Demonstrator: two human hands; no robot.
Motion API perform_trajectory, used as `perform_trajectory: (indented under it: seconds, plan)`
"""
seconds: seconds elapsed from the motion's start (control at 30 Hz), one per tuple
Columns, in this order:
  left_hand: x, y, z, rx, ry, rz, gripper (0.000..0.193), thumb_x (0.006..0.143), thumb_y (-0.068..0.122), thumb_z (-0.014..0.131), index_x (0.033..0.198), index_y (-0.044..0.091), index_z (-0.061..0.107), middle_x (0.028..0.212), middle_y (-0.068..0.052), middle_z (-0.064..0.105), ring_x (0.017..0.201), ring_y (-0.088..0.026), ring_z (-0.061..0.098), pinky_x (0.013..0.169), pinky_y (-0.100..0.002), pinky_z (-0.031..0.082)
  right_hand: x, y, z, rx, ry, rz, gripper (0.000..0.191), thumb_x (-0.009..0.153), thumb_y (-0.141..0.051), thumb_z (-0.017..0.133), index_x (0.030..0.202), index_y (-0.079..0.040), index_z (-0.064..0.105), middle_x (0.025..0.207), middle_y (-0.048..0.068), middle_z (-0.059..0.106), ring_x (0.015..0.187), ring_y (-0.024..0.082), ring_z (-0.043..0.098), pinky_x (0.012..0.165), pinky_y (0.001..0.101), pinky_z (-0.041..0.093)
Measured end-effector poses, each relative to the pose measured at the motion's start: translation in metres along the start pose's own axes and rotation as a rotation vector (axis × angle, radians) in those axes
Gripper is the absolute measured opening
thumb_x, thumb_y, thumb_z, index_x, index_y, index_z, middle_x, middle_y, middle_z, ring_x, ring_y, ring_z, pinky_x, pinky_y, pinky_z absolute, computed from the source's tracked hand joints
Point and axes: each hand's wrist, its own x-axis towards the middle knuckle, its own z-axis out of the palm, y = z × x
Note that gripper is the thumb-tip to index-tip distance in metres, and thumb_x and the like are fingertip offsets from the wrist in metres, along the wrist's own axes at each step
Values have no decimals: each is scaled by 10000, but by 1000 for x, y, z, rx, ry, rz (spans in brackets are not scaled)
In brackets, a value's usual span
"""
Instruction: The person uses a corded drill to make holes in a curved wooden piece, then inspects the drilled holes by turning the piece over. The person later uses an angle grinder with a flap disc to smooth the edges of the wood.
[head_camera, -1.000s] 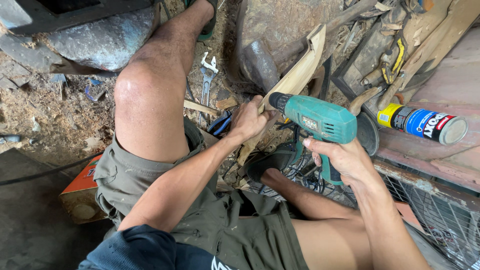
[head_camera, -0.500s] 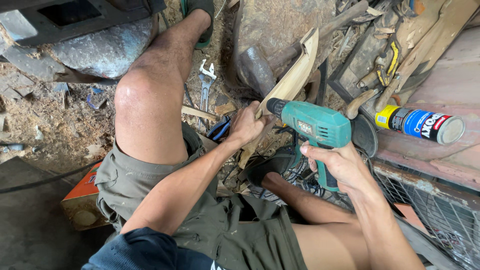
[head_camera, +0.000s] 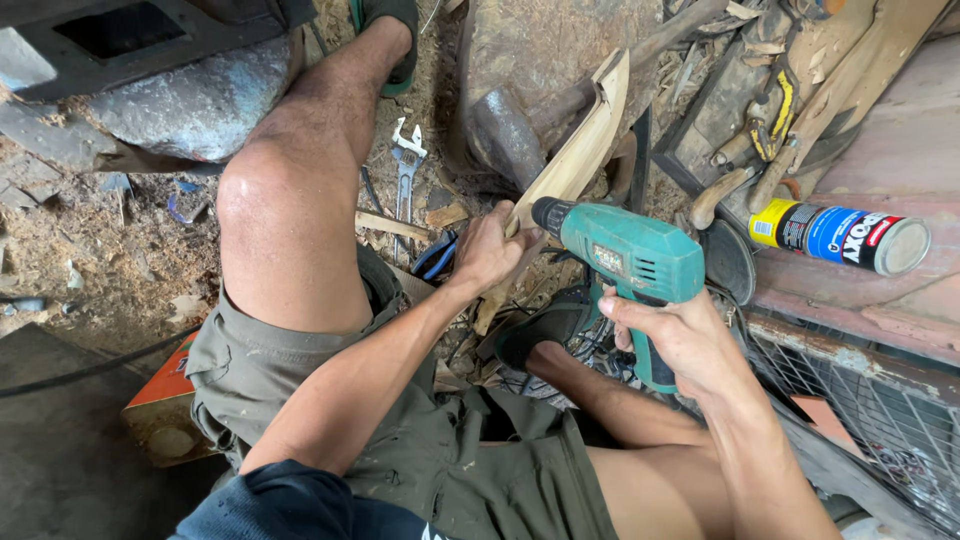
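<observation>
My left hand (head_camera: 495, 250) grips a long curved piece of pale wood (head_camera: 580, 155) near its lower end; the piece slants up and to the right. My right hand (head_camera: 675, 340) holds a green electric drill (head_camera: 625, 260) by its handle. The drill's black chuck points left and meets the wood right beside my left hand's fingers. I sit low, with my left knee (head_camera: 270, 190) raised and my right leg folded under the drill.
A hammer (head_camera: 510, 125) and an adjustable wrench (head_camera: 405, 160) lie on the sawdust-covered ground ahead. A labelled can (head_camera: 840, 235) lies on its side on a reddish board at the right. Wire mesh (head_camera: 860, 400) sits below it. An orange box (head_camera: 165, 400) is by my left hip.
The view has shifted slightly. Both hands, the drill and the wood keep nearly the same pose, with the chuck staying at the wood.
</observation>
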Motion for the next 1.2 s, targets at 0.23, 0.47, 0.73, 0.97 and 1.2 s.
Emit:
perform_trajectory:
  seconds: [0.23,0.47,0.73,0.97,1.2]
  plan:
    - [-3,-9,-3,-99,-60,-2,579,895,442,654,1341,80,585,1028,-130,772,801,-267,767,806,-473,617,-34,-16,-37,22,63,-33,309,814,-13,731,1121,-10,693,911,100,715,671,168,623,556,317,512]
    - [-47,-45,1,-370,4,-61,818,856,363,723,1521,31,382,1449,-207,558,1297,-300,614,1146,-467,425,-13,-5,-75,72,182,-52,336,829,-12,735,1158,5,669,934,104,721,651,182,616,517,321,488]
    - [-72,-68,6,-395,49,-132,852,821,361,749,1527,33,404,1529,-200,519,1401,-299,527,1198,-488,355,3,9,-70,50,86,8,351,785,4,765,1112,-23,640,814,60,636,578,170,587,455,333,463]
    - [-70,-71,3,-301,52,-188,924,824,399,752,1554,38,317,1593,-196,387,1462,-311,415,1196,-510,316,12,-2,-59,15,67,-8,324,787,8,747,1096,-38,659,793,45,642,566,155,585,464,324,473]
    - [-67,-73,5,-333,50,-147,951,808,403,763,1558,28,317,1581,-207,412,1464,-316,416,1204,-489,311,14,-10,-51,-19,86,-5,345,789,0,751,1113,-61,652,808,29,636,582,142,589,476,317,489]
